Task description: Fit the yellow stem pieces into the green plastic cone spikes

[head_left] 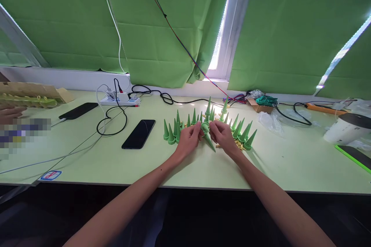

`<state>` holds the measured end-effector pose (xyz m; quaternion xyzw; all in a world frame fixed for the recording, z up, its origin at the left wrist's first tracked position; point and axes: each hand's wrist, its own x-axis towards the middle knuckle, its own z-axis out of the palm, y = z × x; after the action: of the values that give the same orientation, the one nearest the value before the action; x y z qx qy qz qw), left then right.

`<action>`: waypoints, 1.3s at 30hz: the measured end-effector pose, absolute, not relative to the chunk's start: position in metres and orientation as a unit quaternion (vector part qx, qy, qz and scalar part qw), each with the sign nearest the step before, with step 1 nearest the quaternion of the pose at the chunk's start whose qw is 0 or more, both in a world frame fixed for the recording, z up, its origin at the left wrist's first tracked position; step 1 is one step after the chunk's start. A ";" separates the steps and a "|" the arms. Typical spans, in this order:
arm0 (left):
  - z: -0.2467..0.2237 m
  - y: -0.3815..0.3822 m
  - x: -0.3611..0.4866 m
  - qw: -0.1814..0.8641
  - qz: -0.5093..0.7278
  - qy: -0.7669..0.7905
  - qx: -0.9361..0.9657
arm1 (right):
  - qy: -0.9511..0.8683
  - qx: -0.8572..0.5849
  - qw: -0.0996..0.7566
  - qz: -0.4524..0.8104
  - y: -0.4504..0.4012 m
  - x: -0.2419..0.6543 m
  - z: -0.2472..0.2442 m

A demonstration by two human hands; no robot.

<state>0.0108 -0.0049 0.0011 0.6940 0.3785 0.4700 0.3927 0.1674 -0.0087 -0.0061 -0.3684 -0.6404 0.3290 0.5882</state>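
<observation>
Three phone-shaped slabs lie on the pale desk: a black phone left of the hands, between the front and back edges; a second black phone farther left, a cable at its end; and one green-edged dark slab by the right end. One white power strip sits near the back edge, with a black cable looping in front of it. Toward the back right are one small cardboard box with a green plastic bag in it, crumpled clear plastic, one orange tool and one white, dark-topped container. Another person's hand shows at the left.

One green cone is held above the desk's middle, its tip slanting toward the front edge. The left hand pinches its wide end; the right hand has its fingertips closed on that end too. Well over a dozen standing cones crowd behind and beside both hands, which hide some, with tan pieces among them, too jumbled to count.
</observation>
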 end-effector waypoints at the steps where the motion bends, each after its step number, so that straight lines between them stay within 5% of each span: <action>1: 0.001 -0.004 0.011 0.407 0.465 0.377 0.689 | -0.646 -0.366 0.584 0.329 -0.009 0.167 -0.006; 18: 0.007 -0.009 0.009 0.462 0.437 0.359 0.684 | -0.637 -0.393 0.555 0.363 -0.010 0.167 -0.005; 39: 0.000 -0.007 0.010 0.371 0.451 0.371 0.722 | -0.627 -0.408 0.568 0.344 -0.006 0.166 -0.008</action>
<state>0.0102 -0.0073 0.0005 0.7222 0.3708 0.4507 0.3711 0.1660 -0.0058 -0.0085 -0.4076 -0.6272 0.3435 0.5679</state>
